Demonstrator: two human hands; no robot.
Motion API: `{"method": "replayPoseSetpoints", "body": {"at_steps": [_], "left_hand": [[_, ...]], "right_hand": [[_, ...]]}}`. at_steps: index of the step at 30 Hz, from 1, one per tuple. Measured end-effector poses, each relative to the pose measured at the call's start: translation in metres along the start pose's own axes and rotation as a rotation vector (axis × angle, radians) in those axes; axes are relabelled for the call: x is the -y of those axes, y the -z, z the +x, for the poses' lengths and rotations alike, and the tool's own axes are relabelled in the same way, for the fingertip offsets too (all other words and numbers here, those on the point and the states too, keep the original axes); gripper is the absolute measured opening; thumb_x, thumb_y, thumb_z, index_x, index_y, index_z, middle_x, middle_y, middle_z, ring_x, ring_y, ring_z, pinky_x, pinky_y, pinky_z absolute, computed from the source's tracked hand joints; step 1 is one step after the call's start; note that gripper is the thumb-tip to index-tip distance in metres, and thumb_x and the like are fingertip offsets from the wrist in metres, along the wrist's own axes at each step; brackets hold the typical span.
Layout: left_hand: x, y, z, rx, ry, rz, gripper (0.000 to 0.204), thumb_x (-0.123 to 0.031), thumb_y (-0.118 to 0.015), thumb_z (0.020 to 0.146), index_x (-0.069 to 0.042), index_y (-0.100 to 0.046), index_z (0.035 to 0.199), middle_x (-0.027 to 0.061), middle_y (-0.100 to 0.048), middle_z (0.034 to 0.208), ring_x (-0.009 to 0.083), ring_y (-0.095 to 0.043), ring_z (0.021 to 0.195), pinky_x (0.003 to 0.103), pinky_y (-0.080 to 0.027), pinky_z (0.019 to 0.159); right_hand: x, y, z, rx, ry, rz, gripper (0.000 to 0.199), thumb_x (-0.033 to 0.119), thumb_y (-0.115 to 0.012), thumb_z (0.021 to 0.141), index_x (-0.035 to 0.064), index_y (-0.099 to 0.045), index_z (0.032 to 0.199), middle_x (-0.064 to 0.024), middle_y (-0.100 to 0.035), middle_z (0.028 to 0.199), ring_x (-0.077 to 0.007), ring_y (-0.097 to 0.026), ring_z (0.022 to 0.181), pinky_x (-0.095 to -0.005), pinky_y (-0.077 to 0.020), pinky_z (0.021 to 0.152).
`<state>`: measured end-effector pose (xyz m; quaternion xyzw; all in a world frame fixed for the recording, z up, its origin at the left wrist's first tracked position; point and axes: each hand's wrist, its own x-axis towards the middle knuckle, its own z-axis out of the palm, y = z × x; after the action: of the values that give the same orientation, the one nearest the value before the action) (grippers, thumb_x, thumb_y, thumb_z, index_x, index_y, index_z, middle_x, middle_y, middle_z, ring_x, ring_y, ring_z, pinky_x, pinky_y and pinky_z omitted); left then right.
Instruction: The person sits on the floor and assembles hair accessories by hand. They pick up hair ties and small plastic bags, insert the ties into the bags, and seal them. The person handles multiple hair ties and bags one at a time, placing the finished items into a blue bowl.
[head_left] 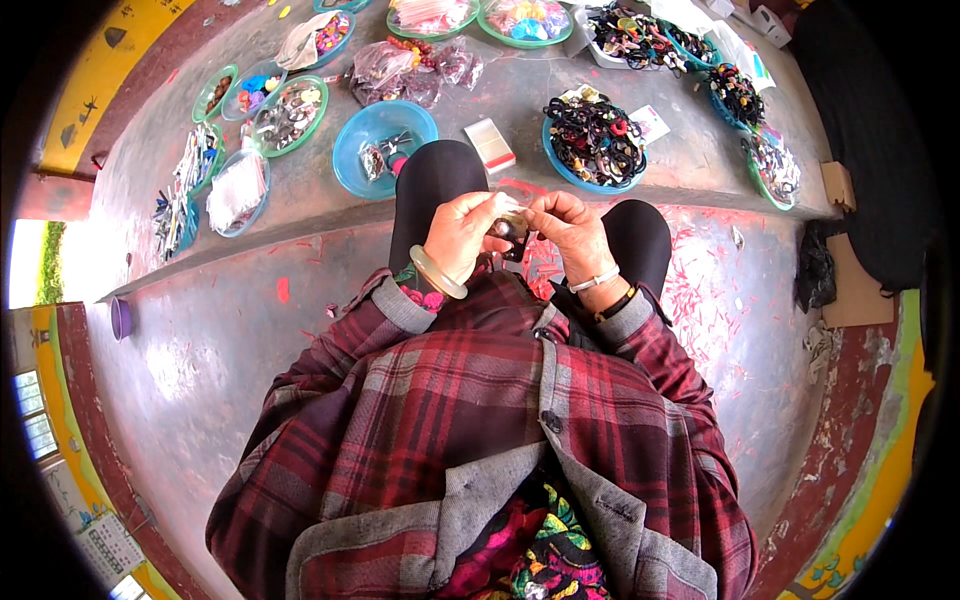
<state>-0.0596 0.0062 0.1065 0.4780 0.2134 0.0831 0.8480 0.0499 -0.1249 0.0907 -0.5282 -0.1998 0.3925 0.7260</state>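
Above my lap, my left hand (pixel 462 238) and my right hand (pixel 578 236) meet with fingertips almost touching. Both are closed in a pinch around a small whitish piece (pixel 515 208), too small to name. Just under it hangs a small dark, shiny thing (pixel 513 232), partly hidden by my left fingers; its kind is unclear. A pale bangle circles my left wrist, and a white band and a dark band circle the right. Ahead of my knees, a blue basin (pixel 345 150) holds small packets and a dark-and-pink item. Beside it lies a flat white box with a red end (pixel 490 146).
On the raised concrete ledge, a blue bowl (pixel 551 158) is heaped with black cords or hair ties. Clear plastic bags (pixel 400 75) and several trays of small goods, including a green one (pixel 318 118), stand around. Red scraps (pixel 715 290) litter the floor; a purple cup (pixel 121 318) stands left.
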Motion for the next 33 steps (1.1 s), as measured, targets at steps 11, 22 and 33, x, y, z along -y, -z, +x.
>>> {"method": "replayPoseSetpoints", "body": {"at_steps": [11, 22, 33], "left_hand": [[0.002, -0.005, 0.0, -0.021, -0.039, 0.113, 0.026, -0.021, -0.046, 0.09, -0.001, -0.055, 0.103, 0.0056, -0.059, 0.091, 0.006, -0.051, 0.068, 0.019, -0.05, 0.054], [0.003, -0.006, -0.001, -0.084, -0.092, 0.196, 0.025, -0.02, -0.047, 0.089, 0.001, -0.058, 0.099, 0.0042, -0.06, 0.084, 0.0066, -0.053, 0.067, 0.019, -0.05, 0.052], [0.005, -0.007, -0.003, 0.022, -0.122, 0.291, 0.03, -0.023, -0.044, 0.091, 0.002, -0.055, 0.105, 0.0065, -0.06, 0.089, 0.0092, -0.056, 0.074, 0.022, -0.051, 0.057]], "right_hand": [[0.002, -0.004, -0.003, -0.061, 0.104, -0.182, 0.007, 0.007, -0.056, 0.081, 0.0004, -0.059, 0.083, 0.001, -0.058, 0.075, -0.0054, -0.051, 0.07, -0.0194, -0.0417, 0.064], [0.019, -0.019, -0.007, -0.17, 0.176, -0.595, 0.016, 0.016, -0.06, 0.079, 0.0001, -0.059, 0.082, -0.0026, -0.058, 0.069, -0.0073, -0.052, 0.063, -0.0219, -0.0423, 0.058], [0.004, -0.013, -0.004, -0.258, 0.279, -0.691, 0.015, 0.014, -0.055, 0.079, 0.0002, -0.06, 0.078, -0.0099, -0.059, 0.066, -0.0143, -0.056, 0.06, -0.027, -0.043, 0.054]]}}
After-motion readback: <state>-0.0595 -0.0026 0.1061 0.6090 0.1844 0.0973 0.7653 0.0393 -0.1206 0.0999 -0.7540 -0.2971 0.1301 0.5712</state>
